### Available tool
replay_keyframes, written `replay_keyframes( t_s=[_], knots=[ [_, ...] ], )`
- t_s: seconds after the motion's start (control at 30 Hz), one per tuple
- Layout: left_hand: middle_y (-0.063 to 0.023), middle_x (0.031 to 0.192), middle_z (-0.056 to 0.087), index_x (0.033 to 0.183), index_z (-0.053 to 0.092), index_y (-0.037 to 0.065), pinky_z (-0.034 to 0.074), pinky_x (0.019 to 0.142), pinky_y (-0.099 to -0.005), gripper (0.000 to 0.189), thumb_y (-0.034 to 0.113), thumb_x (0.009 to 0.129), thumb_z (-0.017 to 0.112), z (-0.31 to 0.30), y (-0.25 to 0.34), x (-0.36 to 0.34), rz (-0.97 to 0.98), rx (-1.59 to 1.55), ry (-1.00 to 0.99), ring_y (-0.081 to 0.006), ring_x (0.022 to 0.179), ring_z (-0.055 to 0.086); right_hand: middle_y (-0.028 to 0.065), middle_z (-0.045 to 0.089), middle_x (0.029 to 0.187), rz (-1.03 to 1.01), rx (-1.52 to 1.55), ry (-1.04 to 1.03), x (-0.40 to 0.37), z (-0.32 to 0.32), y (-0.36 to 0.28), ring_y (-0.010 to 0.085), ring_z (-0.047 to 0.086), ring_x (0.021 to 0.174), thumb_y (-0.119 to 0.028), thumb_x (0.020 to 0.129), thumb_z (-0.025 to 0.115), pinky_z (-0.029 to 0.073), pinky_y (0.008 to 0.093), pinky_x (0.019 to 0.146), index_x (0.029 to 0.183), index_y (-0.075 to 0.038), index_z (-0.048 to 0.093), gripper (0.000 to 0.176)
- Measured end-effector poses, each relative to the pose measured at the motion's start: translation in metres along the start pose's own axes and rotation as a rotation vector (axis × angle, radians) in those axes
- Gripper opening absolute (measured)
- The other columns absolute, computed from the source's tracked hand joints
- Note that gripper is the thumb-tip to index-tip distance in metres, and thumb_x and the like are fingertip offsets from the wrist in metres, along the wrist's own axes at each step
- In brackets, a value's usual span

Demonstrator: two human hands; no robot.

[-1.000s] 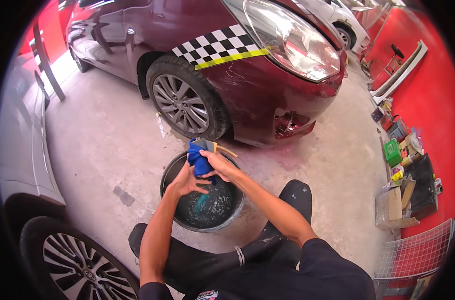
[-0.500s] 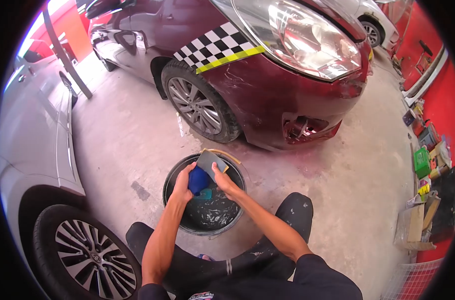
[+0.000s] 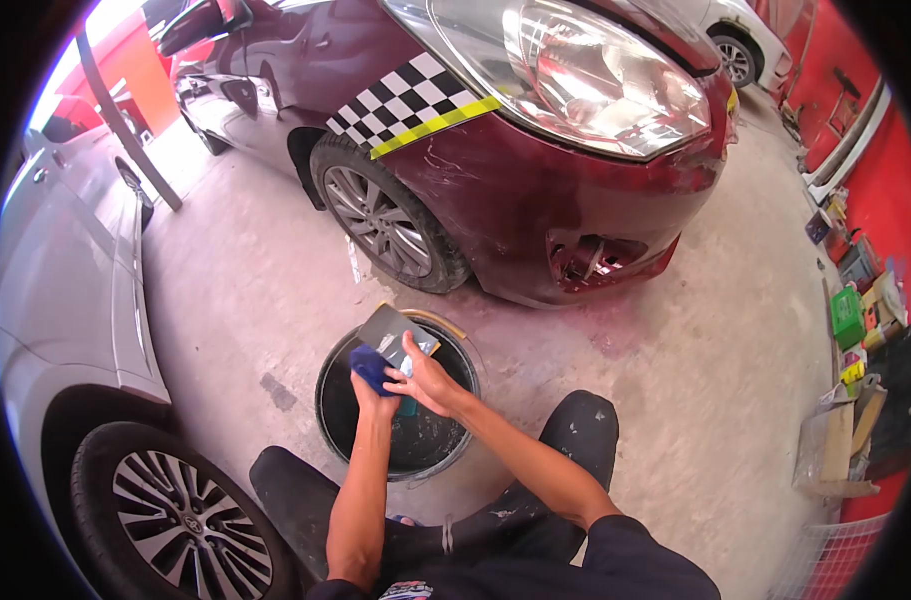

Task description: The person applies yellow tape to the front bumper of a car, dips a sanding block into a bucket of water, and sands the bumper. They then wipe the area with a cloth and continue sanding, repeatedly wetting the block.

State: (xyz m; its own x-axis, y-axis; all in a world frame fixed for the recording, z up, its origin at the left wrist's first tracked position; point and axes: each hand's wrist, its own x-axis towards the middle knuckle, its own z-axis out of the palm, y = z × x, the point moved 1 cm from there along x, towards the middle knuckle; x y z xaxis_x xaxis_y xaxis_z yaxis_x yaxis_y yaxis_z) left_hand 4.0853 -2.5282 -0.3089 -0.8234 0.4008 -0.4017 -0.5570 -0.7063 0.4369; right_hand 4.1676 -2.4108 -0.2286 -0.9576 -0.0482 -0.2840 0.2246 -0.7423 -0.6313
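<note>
A rounded blue pad (image 3: 371, 367), slightly blurred, is in my left hand (image 3: 377, 395), which is closed on it. My right hand (image 3: 427, 382) holds a grey sheet (image 3: 383, 328) that looks like sandpaper, with a yellowish edge. The right thumb lies over the sheet, while other fingers of that hand touch the blue pad. Both hands are above a round black bucket (image 3: 324, 425). Inside the bucket a teal piece (image 3: 407, 406) shows partly beneath my hands. Dark liquid seems to fill the bottom.
A maroon car (image 3: 535, 220) with a checkered strip (image 3: 405, 104) and scraped bumper stands ahead. To the left is a silver car (image 3: 75, 270). Boxes, a green container (image 3: 847, 316) and a wire rack (image 3: 835, 560) line the right wall. My knees flank the bucket.
My right fingers have moved left onto the blue pad, and the two hands are closer together. The grey sheet has shifted slightly left over the bucket. The view has shifted a little.
</note>
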Motion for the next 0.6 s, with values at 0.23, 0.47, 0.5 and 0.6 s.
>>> replay_keyframes(
  t_s=[0.23, 0.47, 0.5, 0.6],
  knots=[
    [-0.0161, 0.135, 0.062, 0.132, 0.058, 0.012, 0.052, 0.113, -0.0580, 0.048, 0.053, 0.108, 0.052, 0.067, 0.009, -0.001, 0.094, -0.008, -0.026, -0.0419, 0.125, 0.064, 0.0091, 0.079, 0.108, -0.754, -0.547, 0.458, -0.057, -0.041, -0.057, 0.0172, 0.073, 0.093, -0.055, 0.117, 0.028, 0.058, 0.0346, 0.080, 0.120, 0.000, 0.068, 0.068],
    [-0.0193, 0.143, 0.058, 0.146, 0.058, 0.008, 0.045, 0.114, -0.0528, 0.059, 0.044, 0.101, 0.069, 0.329, -0.035, 0.040, 0.964, 0.344, -0.213, -0.0410, 0.134, 0.057, 0.0056, 0.078, 0.104, -0.779, -0.235, 0.709, -0.027, -0.115, -0.050, 0.0098, 0.059, 0.072, -0.052, 0.118, 0.032, 0.048, 0.0270, 0.068, 0.114, -0.005, 0.065, 0.057],
    [-0.0218, 0.150, 0.055, 0.148, 0.058, 0.006, 0.041, 0.118, -0.0557, 0.063, 0.040, 0.098, 0.074, 0.354, -0.048, 0.050, 1.293, 0.552, -0.066, -0.0425, 0.139, 0.053, 0.0055, 0.077, 0.110, -0.703, -0.217, 0.744, -0.023, -0.115, -0.047, 0.0111, 0.061, 0.077, -0.051, 0.117, 0.036, 0.050, 0.0283, 0.072, 0.117, -0.006, 0.065, 0.053],
    [-0.0287, 0.168, 0.034, 0.155, 0.054, 0.014, 0.019, 0.123, -0.0731, 0.076, 0.040, 0.089, 0.080, 0.371, -0.097, 0.069, 1.539, 0.732, 0.089, -0.0543, 0.156, 0.029, 0.0079, 0.070, 0.129, -0.489, -0.228, 0.777, -0.005, -0.151, 0.001, 0.0160, 0.061, 0.099, -0.047, 0.115, 0.047, 0.050, 0.0327, 0.089, 0.130, -0.006, 0.061, 0.046]
  ],
)
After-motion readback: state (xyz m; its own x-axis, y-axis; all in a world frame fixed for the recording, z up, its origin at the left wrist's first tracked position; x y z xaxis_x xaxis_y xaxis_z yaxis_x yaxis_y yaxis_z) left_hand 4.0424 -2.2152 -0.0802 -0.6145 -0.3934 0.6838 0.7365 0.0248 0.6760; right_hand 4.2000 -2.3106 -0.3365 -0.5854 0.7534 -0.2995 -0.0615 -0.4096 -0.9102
